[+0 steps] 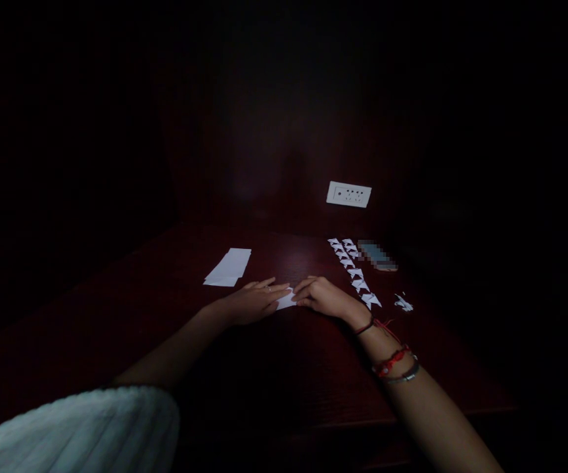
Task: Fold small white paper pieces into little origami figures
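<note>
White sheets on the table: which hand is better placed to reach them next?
Likely the left hand: it is nearer the white sheets, while the right hand is farther away; both touch the small paper.

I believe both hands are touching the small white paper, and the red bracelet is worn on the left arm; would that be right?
Not quite: the head view shows the red bracelet on the right arm. The left hand and right hand do both touch the small white paper.

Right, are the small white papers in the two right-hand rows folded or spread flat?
Folded: the small white papers show pointed corners and angled, shaded facets.
</note>
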Demonstrator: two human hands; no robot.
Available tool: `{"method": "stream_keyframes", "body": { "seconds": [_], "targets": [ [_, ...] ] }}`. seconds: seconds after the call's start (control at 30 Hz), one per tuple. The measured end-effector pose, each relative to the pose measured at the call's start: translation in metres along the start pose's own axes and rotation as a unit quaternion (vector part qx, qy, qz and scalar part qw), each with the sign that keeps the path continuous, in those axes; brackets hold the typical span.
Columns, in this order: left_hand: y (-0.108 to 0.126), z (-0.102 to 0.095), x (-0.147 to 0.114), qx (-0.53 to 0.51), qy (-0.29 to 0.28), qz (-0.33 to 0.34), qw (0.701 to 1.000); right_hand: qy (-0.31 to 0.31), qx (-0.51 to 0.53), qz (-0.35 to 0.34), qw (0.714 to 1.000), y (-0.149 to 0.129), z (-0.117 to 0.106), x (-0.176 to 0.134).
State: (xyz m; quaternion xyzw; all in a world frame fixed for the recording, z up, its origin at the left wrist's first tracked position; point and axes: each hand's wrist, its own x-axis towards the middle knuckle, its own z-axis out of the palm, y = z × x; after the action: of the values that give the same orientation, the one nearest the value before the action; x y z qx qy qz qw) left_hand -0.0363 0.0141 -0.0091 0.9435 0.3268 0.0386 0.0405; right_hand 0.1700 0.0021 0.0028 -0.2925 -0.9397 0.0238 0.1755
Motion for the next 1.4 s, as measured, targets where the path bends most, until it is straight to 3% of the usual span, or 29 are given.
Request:
{"method": "stream_keyframes", "body": {
  "seconds": [0.4,0.63,0.9,1.07,1.4],
  "targets": [
    [0.002,0.003,-0.001,0.018,-0.011,-0.022,1.000,-0.046,-0.002,-0.001,0.999,-0.002,-0.007,-0.001],
    [0.005,0.001,-0.001,0.006,-0.018,-0.031,0.999,-0.085,0.062,0.020,0.994,-0.002,-0.017,-0.003],
    [0.006,0.000,-0.001,-0.006,-0.029,-0.040,0.999,0.010,0.003,0.090,0.996,0.003,-0.008,0.000],
    [0.007,-0.002,-0.002,-0.011,-0.035,-0.046,0.998,-0.010,-0.015,0.092,0.996,0.006,0.003,0.003],
    [0.006,0.004,-0.002,0.013,-0.015,-0.063,0.998,-0.046,-0.064,0.091,0.993,0.002,0.003,0.005]
  ]
}}
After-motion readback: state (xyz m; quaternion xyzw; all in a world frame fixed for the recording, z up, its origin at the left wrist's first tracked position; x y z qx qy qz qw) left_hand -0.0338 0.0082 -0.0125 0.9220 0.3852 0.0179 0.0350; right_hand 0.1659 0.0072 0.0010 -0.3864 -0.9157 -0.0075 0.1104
